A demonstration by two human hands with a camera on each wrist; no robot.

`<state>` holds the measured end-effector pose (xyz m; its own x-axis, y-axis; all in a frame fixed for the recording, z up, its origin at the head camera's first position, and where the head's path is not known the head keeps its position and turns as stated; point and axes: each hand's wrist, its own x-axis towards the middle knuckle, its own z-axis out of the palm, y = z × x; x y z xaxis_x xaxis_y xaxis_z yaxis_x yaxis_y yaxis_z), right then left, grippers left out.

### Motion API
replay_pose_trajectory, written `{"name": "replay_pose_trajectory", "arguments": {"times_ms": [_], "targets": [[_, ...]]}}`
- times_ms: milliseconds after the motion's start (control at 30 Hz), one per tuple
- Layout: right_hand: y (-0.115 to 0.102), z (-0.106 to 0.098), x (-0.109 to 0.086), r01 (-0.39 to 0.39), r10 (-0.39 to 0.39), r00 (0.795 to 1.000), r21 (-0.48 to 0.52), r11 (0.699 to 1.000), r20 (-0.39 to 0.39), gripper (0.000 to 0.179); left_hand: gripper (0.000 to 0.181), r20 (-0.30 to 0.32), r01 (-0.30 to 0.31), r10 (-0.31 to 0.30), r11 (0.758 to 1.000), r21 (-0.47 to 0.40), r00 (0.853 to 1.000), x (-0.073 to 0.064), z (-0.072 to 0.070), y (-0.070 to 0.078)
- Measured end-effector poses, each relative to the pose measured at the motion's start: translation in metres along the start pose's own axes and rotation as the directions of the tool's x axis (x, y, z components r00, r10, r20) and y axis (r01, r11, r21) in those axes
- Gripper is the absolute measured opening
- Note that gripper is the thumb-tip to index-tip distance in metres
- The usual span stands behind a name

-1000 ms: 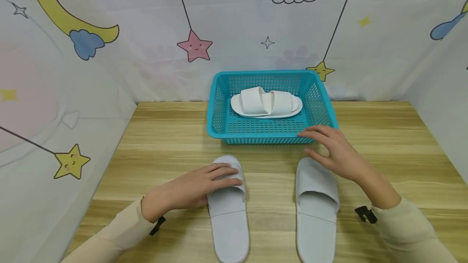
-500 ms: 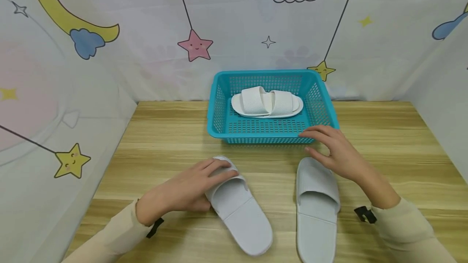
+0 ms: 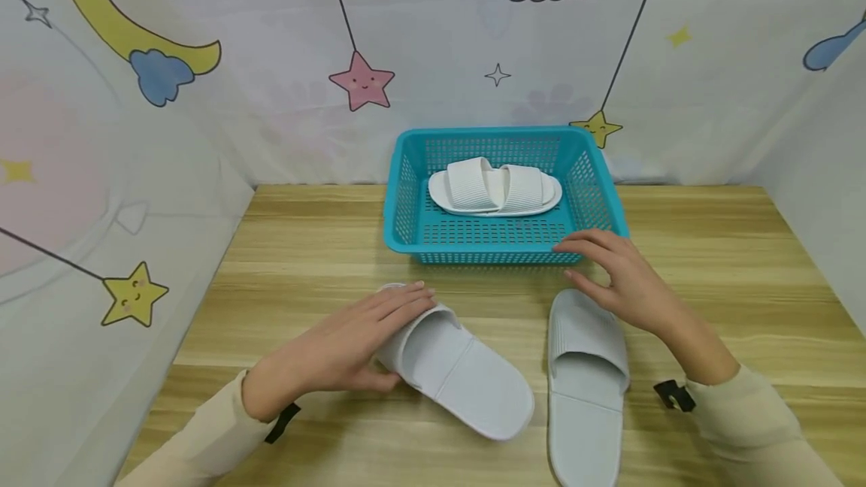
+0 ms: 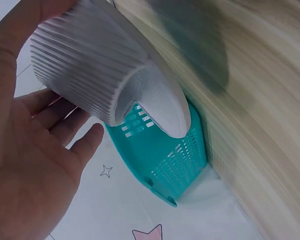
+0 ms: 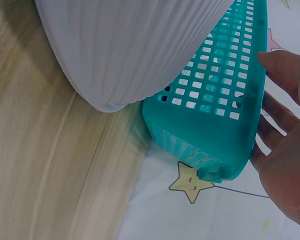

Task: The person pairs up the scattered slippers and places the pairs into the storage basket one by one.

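Pointing away leftward, the slipper (image 3: 467,370) slants diagonally, left hand (image 3: 345,340) gripping it, right hand (image 3: 619,280) loosely spread.

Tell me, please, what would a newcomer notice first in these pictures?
Probably the bright teal basket at the back of the wooden table, with white slippers inside. Next, in front of it, the left hand grips a slanted slipper, while a straight slipper lies to the right, near the right hand.
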<state>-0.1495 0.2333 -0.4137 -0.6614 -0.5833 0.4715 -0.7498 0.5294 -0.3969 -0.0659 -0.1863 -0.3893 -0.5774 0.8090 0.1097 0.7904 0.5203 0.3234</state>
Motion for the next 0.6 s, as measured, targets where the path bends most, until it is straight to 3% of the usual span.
{"name": "replay_pose_trajectory", "arguments": {"times_ms": [400, 600], "targets": [[-0.0008, -0.0001, -0.0022, -0.015, 0.015, 1.0, -0.001, 1.0, 0.009, 0.047, 0.104, -0.061, -0.002, 0.003, 1.0, 0.013, 0.998, 0.0013, -0.0069, 0.0065], [-0.003, -0.0029, -0.0036, -0.013, 0.013, 1.0, -0.007, 1.0, 0.012, 0.051, 0.104, -0.075, -0.027, 0.033, 0.996, 0.088, 0.997, 0.0017, -0.0064, 0.009]]}}
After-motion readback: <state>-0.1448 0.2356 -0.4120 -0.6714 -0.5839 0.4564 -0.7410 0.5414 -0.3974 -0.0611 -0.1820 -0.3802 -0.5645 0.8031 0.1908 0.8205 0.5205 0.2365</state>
